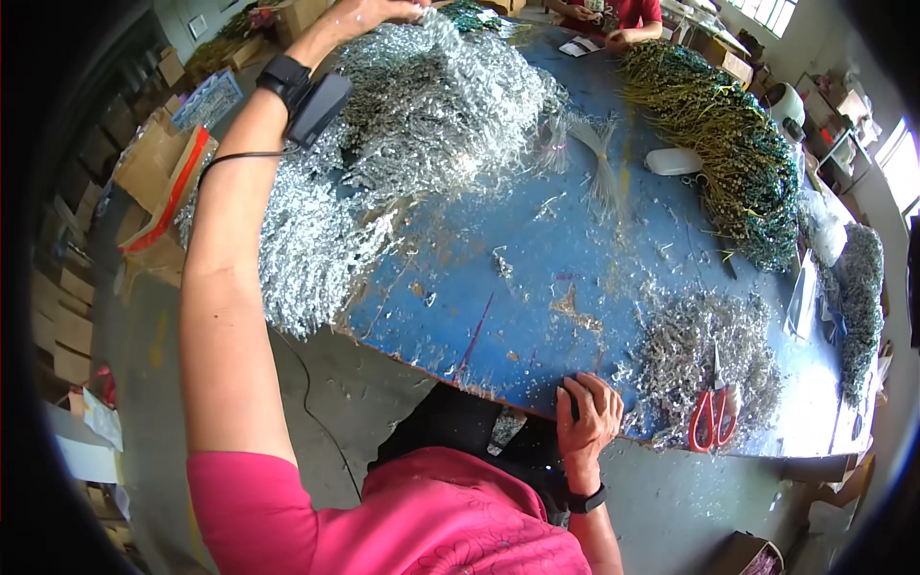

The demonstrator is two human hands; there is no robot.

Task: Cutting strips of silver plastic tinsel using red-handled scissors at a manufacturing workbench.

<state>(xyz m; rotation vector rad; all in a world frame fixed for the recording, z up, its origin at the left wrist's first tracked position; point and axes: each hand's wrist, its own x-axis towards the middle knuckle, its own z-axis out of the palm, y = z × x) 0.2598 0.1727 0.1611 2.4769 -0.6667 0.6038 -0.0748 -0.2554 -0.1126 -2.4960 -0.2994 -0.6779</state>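
My left hand reaches far over the table at the upper left. Its fingers close on the top of a large heap of shiny silver tinsel, partly cut off by the picture's upper edge. More of the tinsel spills over the table's left edge. My right hand rests on the near edge of the blue table, fingers slightly bent and holding nothing. Right of it, red-handled scissors lie on a smaller pile of silver tinsel scraps.
Bundles of green and gold tinsel stems line the far right, beside a white oval object. Clear thin strands lie mid-table. Another person works across the table. Cardboard boxes stand at left; a black cable hangs below.
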